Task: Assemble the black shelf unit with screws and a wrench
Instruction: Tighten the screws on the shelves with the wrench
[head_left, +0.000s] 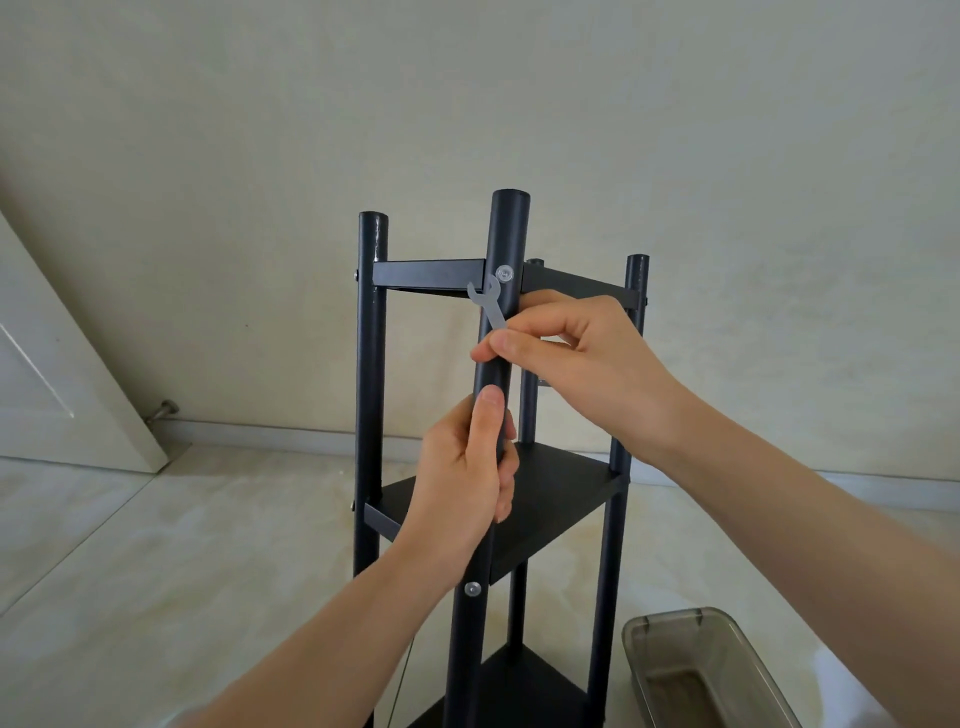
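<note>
Wrench (488, 306) pinched in right hand (582, 353) beside top screw (504, 274); left hand (467, 483) grips near post (493, 415); tub (706, 670) on floor.

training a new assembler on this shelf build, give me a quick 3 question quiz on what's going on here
1. True or false: the wrench is already seated on the upper screw.
2. Which hand grips the near pole? A) left B) right C) neither
3. Fill in: beside the shelf unit on the floor sits a clear ____.

Key:
1. False. The right hand pinches the wrench, whose open end sits just below-left of the screw.
2. A, the left hand.
3. Container.
</note>
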